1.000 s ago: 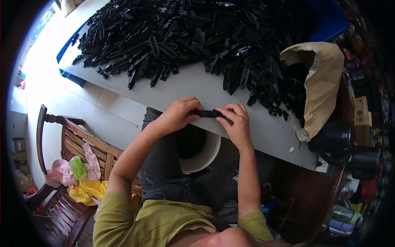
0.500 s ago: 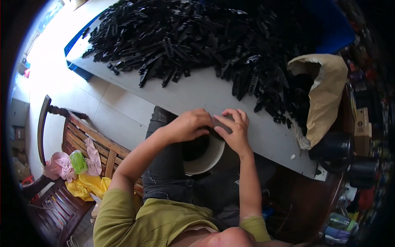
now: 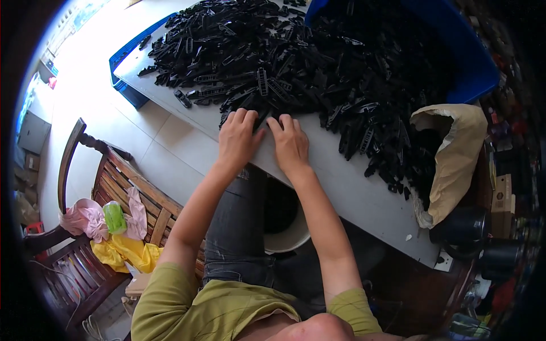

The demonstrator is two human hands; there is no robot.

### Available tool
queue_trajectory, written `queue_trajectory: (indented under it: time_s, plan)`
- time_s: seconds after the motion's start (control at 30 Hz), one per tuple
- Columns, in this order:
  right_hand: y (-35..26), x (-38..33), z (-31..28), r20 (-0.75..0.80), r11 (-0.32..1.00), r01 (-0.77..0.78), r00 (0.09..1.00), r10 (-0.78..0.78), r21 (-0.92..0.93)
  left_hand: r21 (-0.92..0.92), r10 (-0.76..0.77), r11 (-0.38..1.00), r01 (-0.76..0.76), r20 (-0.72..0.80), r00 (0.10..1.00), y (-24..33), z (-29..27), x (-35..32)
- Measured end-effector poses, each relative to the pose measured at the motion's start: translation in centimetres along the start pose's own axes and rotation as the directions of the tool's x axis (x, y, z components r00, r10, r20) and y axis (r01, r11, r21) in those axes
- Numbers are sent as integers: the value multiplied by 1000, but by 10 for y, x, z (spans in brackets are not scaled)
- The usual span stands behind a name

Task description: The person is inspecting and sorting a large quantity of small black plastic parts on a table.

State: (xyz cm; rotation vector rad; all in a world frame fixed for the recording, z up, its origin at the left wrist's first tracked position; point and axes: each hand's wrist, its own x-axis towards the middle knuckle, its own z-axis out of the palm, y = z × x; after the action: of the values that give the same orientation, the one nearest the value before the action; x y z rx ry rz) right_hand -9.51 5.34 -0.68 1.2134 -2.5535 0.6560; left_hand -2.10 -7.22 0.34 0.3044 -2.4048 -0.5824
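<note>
Both of my hands are at the near edge of a large heap of black plastic parts (image 3: 227,62), some long and slotted. My left hand (image 3: 238,139) has its fingers bent onto parts at the heap's edge, its thumb held apart. Beside it, my right hand (image 3: 291,145) reaches to the same edge with its fingers bent and slightly spread. Dark parts lie between the two hands; no part is plainly gripped in either. A pale bucket (image 3: 301,238) with black contents stands below the table edge, between my forearms.
The heap covers much of a grey-white table (image 3: 364,193). A blue crate (image 3: 478,79) and a torn brown paper sack (image 3: 463,165) stand at the right. Another blue crate (image 3: 133,94) is at the far left. A wooden bench (image 3: 133,176) with cloths is on my left.
Both hands have moved from above the bucket up and away to the heap's near edge. The view has shifted slightly, so the table appears lower and further right.
</note>
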Motion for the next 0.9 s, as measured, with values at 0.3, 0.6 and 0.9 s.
queue_trajectory:
  time_s: [0.3,0.6,0.9]
  plan:
    - [6,-21,-14,-109,996,-26,994,17,-85,-52,-40,998,40,-2,999,2,9,-9]
    - [23,-47,-26,-65,989,-145,988,142,-44,-299,193,945,-135,175,965,13,-7,-30]
    - [39,-90,-59,-136,962,-233,958,252,141,-569,301,821,-43,368,880,33,1,-26]
